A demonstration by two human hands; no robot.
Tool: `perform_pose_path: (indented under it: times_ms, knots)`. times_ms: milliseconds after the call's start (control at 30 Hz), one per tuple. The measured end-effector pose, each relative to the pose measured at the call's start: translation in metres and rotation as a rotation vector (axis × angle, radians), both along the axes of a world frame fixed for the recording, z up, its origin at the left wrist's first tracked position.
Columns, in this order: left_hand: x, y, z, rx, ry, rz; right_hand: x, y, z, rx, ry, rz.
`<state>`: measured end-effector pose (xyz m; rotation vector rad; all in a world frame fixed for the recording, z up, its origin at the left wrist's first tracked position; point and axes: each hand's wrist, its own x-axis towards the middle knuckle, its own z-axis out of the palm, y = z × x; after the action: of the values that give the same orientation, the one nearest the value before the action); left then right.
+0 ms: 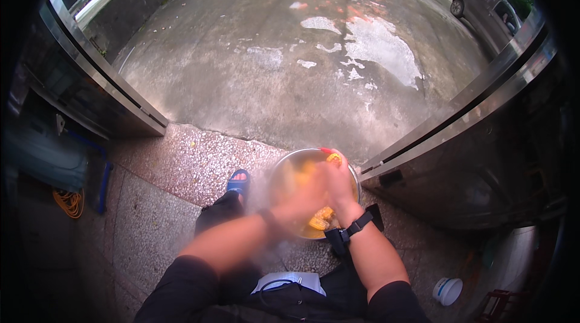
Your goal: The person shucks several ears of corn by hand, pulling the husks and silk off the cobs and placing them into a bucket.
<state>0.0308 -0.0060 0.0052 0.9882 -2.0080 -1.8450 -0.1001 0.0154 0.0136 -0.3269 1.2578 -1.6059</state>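
A round metal basin (277,162) rests low between my knees, with several yellow corn cobs (321,218) in it. My right hand (342,187) reaches over the basin's right side and is closed around a corn cob (334,159), whose end shows beyond the fingers near a red spot on the rim. My left hand (308,187) is over the middle of the basin, beside the right one, and is badly blurred; its fingers and anything in them cannot be made out. Black straps circle both wrists, and a dark device sits at the right wrist.
Metal door frames stand left (108,83) and right (466,92), with a concrete yard (217,83) beyond. A blue slipper (239,181) is on my foot. A white tub (447,291) lies at lower right, a coiled orange cord (69,203) at left. A dark car (487,10) stands outside.
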Motion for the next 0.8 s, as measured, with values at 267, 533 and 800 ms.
perform_pose_path:
  times_ms: [267,533,800]
  knots:
    - [-0.002,0.001,0.017,-0.095,-0.015,-0.004,0.000,-0.001,-0.002,0.015,0.005,0.020]
    - [-0.002,-0.001,0.013,-0.153,-0.060,-0.046,-0.001,-0.002,-0.008,0.011,0.079,-0.047]
    - [-0.005,0.002,0.006,-0.515,0.181,0.028,-0.003,0.001,0.008,-0.044,-0.055,-0.041]
